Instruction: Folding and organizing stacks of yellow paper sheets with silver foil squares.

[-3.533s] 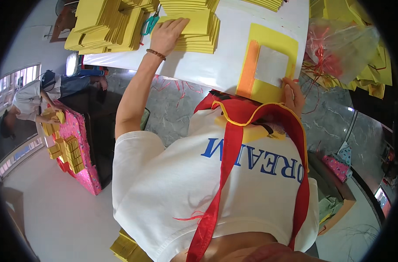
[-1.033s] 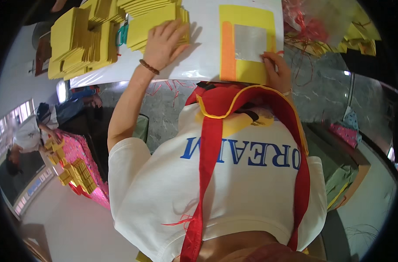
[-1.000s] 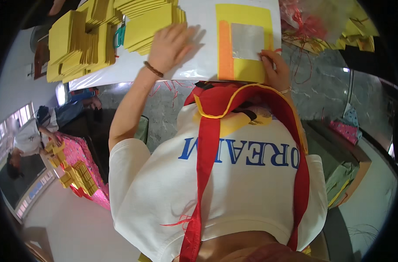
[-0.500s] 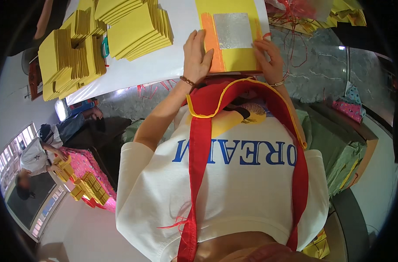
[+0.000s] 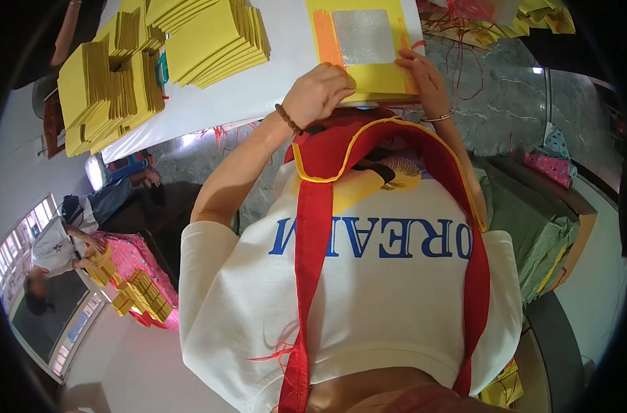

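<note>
A yellow paper sheet point(image 5: 372, 77) with a silver square point(image 5: 363, 38) and orange bands lies at the near edge of the white-covered table. At the sheet's near left corner, my left hand point(image 5: 320, 93) is closed with curled fingers, pinching the paper edge. My right hand point(image 5: 429, 81) rests along the sheet's right side, its fingers stretched out over the orange band and its thumb hidden. The near edge of the paper looks slightly raised between the hands.
Stacks of folded yellow paper point(image 5: 213, 41) stand on the table point(image 5: 286, 41) to the left, beside a small teal object point(image 5: 163, 69). Red strings point(image 5: 465, 51) hang at the right. Another person point(image 5: 55, 248) handles yellow bundles point(image 5: 145, 296) on a pink cloth at far left.
My left hand has moved from flat on the sheet's left side to its near edge, and its fingers have curled. The sheet has shifted slightly away from me; my right hand stays at its right side.
</note>
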The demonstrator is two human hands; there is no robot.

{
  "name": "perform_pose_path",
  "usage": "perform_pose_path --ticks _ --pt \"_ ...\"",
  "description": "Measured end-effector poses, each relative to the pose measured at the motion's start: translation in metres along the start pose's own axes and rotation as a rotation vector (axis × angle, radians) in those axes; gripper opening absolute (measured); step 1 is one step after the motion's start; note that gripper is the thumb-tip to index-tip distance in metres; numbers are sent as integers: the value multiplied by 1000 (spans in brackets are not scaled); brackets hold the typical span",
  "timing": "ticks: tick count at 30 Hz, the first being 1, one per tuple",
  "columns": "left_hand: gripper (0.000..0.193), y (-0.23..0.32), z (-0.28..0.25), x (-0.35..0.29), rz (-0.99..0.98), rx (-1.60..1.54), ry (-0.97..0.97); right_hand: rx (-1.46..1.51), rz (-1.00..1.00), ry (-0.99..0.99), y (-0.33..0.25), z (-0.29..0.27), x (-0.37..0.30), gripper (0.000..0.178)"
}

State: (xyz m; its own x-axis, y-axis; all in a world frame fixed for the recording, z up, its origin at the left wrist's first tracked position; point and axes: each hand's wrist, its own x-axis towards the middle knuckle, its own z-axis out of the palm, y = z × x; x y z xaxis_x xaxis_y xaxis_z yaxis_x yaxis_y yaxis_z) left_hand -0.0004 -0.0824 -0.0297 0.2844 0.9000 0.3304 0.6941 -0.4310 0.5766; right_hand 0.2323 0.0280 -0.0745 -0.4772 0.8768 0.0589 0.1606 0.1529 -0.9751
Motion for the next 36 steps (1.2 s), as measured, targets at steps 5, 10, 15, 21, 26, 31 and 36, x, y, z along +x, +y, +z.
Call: perform_pose_path --ticks 5,10,15,21,26,31,36 --pt "14 -9 -15 12 -209 -229 -120 94 -3 -37 -5 -1 0 43" --pt "19 -26 -20 23 -321 -361 -317 75 17 -39 -8 -1 1 44" --pt "21 -36 -18 27 -385 -505 -370 104 48 -54 -2 -3 2 45" --pt "21 -38 -21 33 -422 -546 -402 92 12 -71 2 -8 2 48" --pt "21 -45 -20 30 -432 -591 -388 67 -63 -145 1 -12 0 28" --pt "26 -38 -28 32 -471 -598 -448 -88 -75 -116 8 -9 2 30" --pt "66 -28 -45 18 -110 -233 -282 15 -81 -55 29 -9 1 28"
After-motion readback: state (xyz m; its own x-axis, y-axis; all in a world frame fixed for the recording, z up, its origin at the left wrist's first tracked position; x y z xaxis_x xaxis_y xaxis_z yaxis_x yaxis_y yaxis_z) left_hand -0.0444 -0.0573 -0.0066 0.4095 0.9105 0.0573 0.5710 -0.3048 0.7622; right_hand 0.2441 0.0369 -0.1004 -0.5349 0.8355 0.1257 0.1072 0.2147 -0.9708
